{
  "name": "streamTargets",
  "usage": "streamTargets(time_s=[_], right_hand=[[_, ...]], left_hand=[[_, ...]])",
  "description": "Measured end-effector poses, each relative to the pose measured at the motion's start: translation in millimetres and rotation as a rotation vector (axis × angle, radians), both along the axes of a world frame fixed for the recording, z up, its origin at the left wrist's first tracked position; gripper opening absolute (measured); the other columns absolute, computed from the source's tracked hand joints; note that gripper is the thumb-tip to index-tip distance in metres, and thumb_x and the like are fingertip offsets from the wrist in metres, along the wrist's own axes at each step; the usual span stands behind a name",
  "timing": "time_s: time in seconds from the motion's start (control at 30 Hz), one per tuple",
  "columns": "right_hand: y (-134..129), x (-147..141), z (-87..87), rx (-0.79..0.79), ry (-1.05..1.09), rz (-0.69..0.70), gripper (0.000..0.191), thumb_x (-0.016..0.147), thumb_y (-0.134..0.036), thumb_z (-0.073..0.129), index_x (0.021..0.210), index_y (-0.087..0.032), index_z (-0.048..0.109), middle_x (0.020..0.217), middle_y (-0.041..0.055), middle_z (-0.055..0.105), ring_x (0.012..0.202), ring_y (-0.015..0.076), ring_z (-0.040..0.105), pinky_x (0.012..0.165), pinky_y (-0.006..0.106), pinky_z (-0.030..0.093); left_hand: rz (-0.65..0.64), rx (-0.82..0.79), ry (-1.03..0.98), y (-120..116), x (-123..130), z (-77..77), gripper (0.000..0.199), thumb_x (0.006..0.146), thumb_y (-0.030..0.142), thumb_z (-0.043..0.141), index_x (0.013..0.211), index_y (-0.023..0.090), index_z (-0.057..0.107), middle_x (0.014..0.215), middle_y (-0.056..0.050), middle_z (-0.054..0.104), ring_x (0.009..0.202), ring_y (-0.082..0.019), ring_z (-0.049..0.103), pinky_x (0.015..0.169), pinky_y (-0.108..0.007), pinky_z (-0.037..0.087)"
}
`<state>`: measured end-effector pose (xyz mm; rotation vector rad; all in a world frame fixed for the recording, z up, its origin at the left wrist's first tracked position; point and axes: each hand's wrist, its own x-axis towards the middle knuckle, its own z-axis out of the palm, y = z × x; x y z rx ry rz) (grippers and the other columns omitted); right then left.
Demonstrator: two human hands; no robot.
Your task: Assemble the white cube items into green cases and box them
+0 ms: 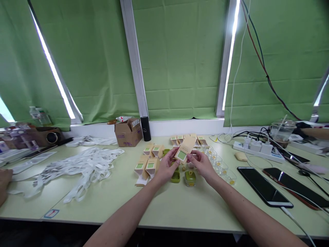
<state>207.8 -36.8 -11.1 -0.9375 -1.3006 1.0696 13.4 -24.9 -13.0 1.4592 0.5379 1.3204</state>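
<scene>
Between my hands, above the table, I hold a flat brown cardboard box [187, 146] with a green window near its lower end. My left hand [168, 165] grips its left edge and my right hand [202, 164] its lower right side. Below them on the table are a small clear container with a green lid [190, 178] and a loose green lid [175, 177]. Several opened cardboard boxes with windows [152, 166] stand left of my hands. More such boxes [189, 138] stand in a row behind. Clear containers [221, 168] are lined up at the right.
White straps [89, 168] lie heaped on the left. A carton [128, 132] and a black cylinder [145, 128] stand at the back. On the right are a power strip [258, 151], phones [264, 187] and cables. Another person's hand [5, 185] rests at the far left.
</scene>
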Motion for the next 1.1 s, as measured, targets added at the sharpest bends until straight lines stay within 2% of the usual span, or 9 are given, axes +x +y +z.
streamTargets(time_s=[0.13,0.3,0.43,0.7,0.87,0.97,1.1], right_hand=[[-1.2,0.0,1.1,0.011,-0.007,0.007,0.075,0.066,-0.083,0.082,0.107,-0.020,0.072,0.090,0.0111,0.081,0.086,0.0286,0.076,0.069,0.035,0.057],[-2.5,1.0,4.9,-0.012,0.009,-0.039,0.075,0.065,-0.087,0.079,0.099,-0.020,0.075,0.082,0.0096,0.079,0.086,0.0289,0.076,0.072,0.036,0.060],[-3.5,1.0,7.4,-0.016,0.027,-0.039,0.073,0.064,-0.087,0.080,0.096,-0.021,0.076,0.081,0.0090,0.079,0.086,0.0287,0.075,0.075,0.038,0.060],[-2.3,0.7,4.4,0.005,0.009,-0.050,0.073,0.067,-0.087,0.078,0.097,-0.021,0.075,0.081,0.0094,0.078,0.085,0.0299,0.074,0.069,0.037,0.057],[-0.8,0.4,1.7,-0.001,0.030,-0.039,0.071,0.066,-0.085,0.080,0.096,-0.022,0.071,0.082,0.0092,0.078,0.083,0.0278,0.073,0.071,0.036,0.056],[-0.4,-0.1,1.1,-0.017,0.048,-0.052,0.071,0.064,-0.085,0.082,0.096,-0.022,0.069,0.081,0.0082,0.078,0.081,0.0264,0.072,0.069,0.035,0.054],[-1.2,-1.1,1.7,-0.021,0.038,-0.034,0.070,0.065,-0.084,0.081,0.096,-0.022,0.068,0.080,0.0069,0.077,0.079,0.0247,0.070,0.066,0.032,0.052]], left_hand=[[-0.022,0.000,-0.023,-2.7,0.1,2.0,0.058,0.081,0.015,0.085,0.137,0.020,0.069,0.150,-0.016,0.064,0.144,-0.032,0.056,0.123,-0.046,0.042],[-0.025,0.015,0.021,-5.5,0.2,2.3,0.072,0.075,-0.001,0.071,0.143,0.023,0.065,0.151,-0.014,0.063,0.145,-0.032,0.055,0.120,-0.045,0.045],[-0.028,0.025,0.006,-5.4,-0.1,1.2,0.074,0.071,-0.003,0.065,0.141,0.023,0.066,0.151,-0.013,0.063,0.147,-0.032,0.053,0.119,-0.046,0.046],[0.005,0.086,0.009,-8.3,-1.0,2.5,0.075,0.068,-0.004,0.061,0.138,0.023,0.067,0.144,-0.013,0.067,0.141,-0.034,0.058,0.117,-0.048,0.047],[0.177,0.228,0.170,-15.1,-1.4,4.9,0.068,0.077,0.003,0.067,0.141,0.025,0.067,0.140,-0.011,0.069,0.136,-0.034,0.059,0.123,-0.050,0.040],[0.285,0.294,0.286,-18.2,-1.0,6.1,0.057,0.086,0.017,0.073,0.142,0.024,0.066,0.139,-0.013,0.068,0.131,-0.036,0.059,0.121,-0.051,0.040],[0.358,0.331,0.348,-18.6,-0.7,7.5,0.050,0.090,0.036,0.076,0.139,0.025,0.068,0.134,-0.015,0.068,0.125,-0.037,0.059,0.116,-0.052,0.044]])
